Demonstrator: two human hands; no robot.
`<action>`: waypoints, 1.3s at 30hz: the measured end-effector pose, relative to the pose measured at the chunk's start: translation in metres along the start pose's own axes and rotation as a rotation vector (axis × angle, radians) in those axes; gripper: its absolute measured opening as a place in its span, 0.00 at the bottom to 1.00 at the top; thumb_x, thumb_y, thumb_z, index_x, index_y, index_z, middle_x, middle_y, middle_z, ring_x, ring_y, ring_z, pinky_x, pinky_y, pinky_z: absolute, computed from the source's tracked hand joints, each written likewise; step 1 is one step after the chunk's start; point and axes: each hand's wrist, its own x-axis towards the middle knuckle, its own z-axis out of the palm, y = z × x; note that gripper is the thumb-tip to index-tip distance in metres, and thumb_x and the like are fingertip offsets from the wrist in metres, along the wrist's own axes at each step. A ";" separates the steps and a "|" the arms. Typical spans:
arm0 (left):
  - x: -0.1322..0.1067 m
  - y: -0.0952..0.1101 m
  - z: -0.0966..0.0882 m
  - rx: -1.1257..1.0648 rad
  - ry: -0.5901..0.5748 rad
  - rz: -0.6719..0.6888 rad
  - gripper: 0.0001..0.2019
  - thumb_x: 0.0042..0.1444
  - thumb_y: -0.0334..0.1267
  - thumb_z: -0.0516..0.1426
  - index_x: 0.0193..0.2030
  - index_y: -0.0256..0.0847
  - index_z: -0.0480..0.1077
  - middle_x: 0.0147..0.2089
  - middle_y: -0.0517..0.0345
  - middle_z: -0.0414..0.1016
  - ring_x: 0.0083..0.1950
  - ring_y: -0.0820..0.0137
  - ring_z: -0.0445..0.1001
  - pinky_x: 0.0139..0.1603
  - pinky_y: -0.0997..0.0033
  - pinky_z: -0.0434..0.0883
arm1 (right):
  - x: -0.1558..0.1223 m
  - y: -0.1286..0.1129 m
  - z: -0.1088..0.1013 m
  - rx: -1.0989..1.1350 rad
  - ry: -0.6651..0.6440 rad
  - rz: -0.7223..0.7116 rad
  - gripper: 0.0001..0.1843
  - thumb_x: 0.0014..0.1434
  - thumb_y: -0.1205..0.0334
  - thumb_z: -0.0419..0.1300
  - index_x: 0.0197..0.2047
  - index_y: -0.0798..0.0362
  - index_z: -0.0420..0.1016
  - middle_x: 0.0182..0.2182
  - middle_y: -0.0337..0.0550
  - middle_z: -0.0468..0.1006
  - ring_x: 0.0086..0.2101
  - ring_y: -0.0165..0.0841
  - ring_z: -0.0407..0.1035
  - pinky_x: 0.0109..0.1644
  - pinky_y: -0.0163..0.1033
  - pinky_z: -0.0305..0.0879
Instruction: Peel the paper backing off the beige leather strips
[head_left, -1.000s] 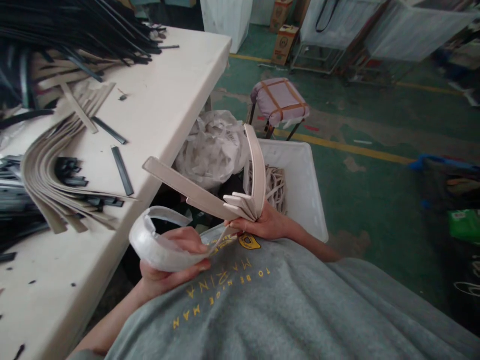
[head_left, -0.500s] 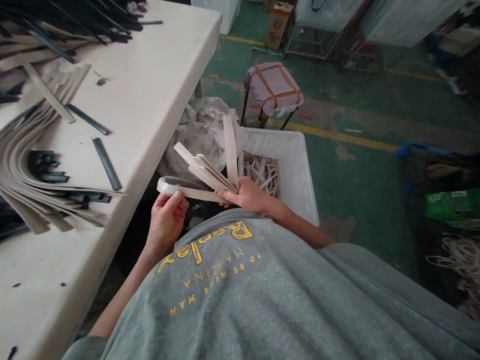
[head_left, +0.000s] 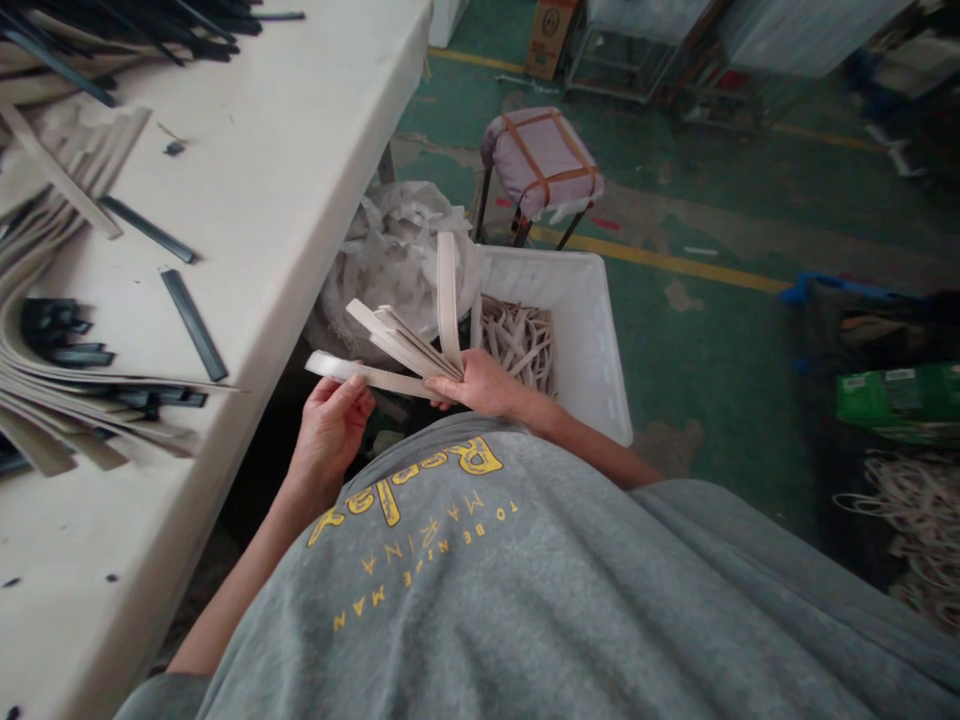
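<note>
My right hand [head_left: 491, 385] is closed around a bundle of flat beige straps [head_left: 409, 342], which fan out up and to the left. One strap [head_left: 447, 290] of the bundle stands nearly upright. Between the thumb and fingers of my left hand [head_left: 330, 425] is a single beige strap [head_left: 394, 382]; its other end runs into my right hand. The free end, past my left thumb, looks white and shiny. Both hands are in front of my grey shirt, beside the table edge.
On the white table [head_left: 300, 150] at left lie curved beige straps [head_left: 45, 370] and dark strips [head_left: 193, 322]. Beyond my hands are a clear plastic bag [head_left: 397, 250] and a white bin [head_left: 592, 340] holding beige strips. A padded stool [head_left: 544, 160] stands behind them.
The strap in my left hand was bent back in a loop at its left end; now that end sticks out straight. My right hand keeps hold of the bundle. The view has shifted slightly.
</note>
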 end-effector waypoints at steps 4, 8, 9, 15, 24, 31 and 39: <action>-0.007 -0.014 0.013 0.034 -0.077 -0.071 0.15 0.39 0.35 0.75 0.33 0.35 0.76 0.30 0.60 0.75 0.28 0.79 0.69 0.29 0.80 0.69 | 0.010 0.001 0.005 -0.030 0.056 -0.128 0.11 0.66 0.58 0.61 0.37 0.57 0.80 0.27 0.41 0.82 0.28 0.30 0.76 0.34 0.32 0.71; -0.005 -0.007 0.012 -0.116 -0.097 -0.166 0.14 0.42 0.29 0.73 0.35 0.35 0.75 0.27 0.66 0.71 0.25 0.82 0.66 0.27 0.83 0.68 | 0.024 0.016 -0.003 0.123 0.122 -0.203 0.19 0.62 0.47 0.64 0.36 0.58 0.79 0.29 0.43 0.82 0.24 0.28 0.72 0.29 0.33 0.69; -0.004 -0.003 0.011 -0.162 -0.104 -0.199 0.14 0.43 0.28 0.72 0.35 0.35 0.75 0.26 0.67 0.69 0.24 0.83 0.65 0.27 0.84 0.68 | 0.025 0.020 -0.005 0.174 0.141 -0.206 0.21 0.61 0.46 0.64 0.38 0.59 0.80 0.32 0.44 0.83 0.23 0.27 0.70 0.28 0.33 0.69; 0.001 0.005 0.012 -0.238 -0.112 -0.389 0.08 0.52 0.22 0.65 0.37 0.33 0.74 0.27 0.65 0.70 0.23 0.83 0.67 0.24 0.86 0.69 | 0.022 0.022 0.007 0.262 0.015 -0.334 0.24 0.56 0.46 0.68 0.47 0.57 0.81 0.42 0.46 0.82 0.25 0.25 0.67 0.25 0.30 0.66; 0.001 -0.009 0.026 -0.119 -0.233 -0.422 0.06 0.54 0.25 0.63 0.39 0.35 0.76 0.30 0.61 0.75 0.25 0.80 0.71 0.27 0.83 0.73 | 0.022 0.019 0.010 0.196 0.107 -0.434 0.19 0.57 0.46 0.68 0.38 0.56 0.79 0.35 0.42 0.79 0.25 0.25 0.67 0.28 0.30 0.65; 0.011 -0.016 0.035 -0.298 -0.150 -0.505 0.11 0.65 0.33 0.53 0.43 0.32 0.76 0.41 0.45 0.82 0.44 0.64 0.82 0.46 0.66 0.80 | -0.002 0.006 -0.013 0.323 0.183 -0.258 0.21 0.55 0.46 0.69 0.26 0.55 0.71 0.16 0.34 0.69 0.17 0.25 0.61 0.21 0.31 0.58; 0.081 -0.024 0.022 -0.420 0.352 -0.301 0.16 0.74 0.36 0.45 0.52 0.30 0.71 0.30 0.54 0.79 0.28 0.73 0.79 0.34 0.77 0.78 | -0.083 0.028 -0.092 0.581 0.331 -0.210 0.23 0.46 0.45 0.73 0.23 0.53 0.69 0.17 0.35 0.68 0.13 0.19 0.50 0.16 0.32 0.41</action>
